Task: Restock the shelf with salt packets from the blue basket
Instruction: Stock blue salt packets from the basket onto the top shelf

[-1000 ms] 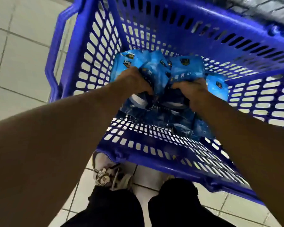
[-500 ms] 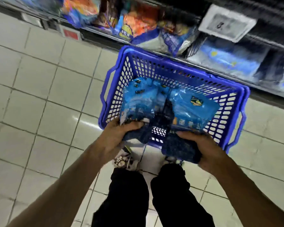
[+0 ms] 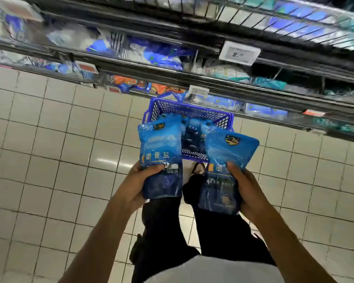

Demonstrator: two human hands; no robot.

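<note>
Both hands are up in front of the body, each with a blue salt packet, held above the tiled floor. The left hand has its grip closed round the lower part of the left salt packet, thumb laid across the front just under the printed characters, fingers tucked behind where they cannot be seen. The right hand mirrors it, grip wrapped on the right salt packet, thumb pressing the face near the right edge, palm cupping the side and back. Both packets stand roughly upright, top seams pointing away toward the shelving, the right one tilted a little to the right, and they are apart from each other with a gap between them. Through that gap and just beyond sits the blue basket on the floor, right against the foot of the shelves, and more blue packets lie inside it, partly hidden by the two held ones. Below the hands come dark trouser legs and a shoe just near the basket's near wall. Across the top runs the shelf, several tiers of it, blurred, stacked with blue and white bags and a few orange ones low on the left. A white price tag hangs on a shelf edge up right of centre, its digits too smeared to read fully, and a smaller tag sits just above the basket.
</note>
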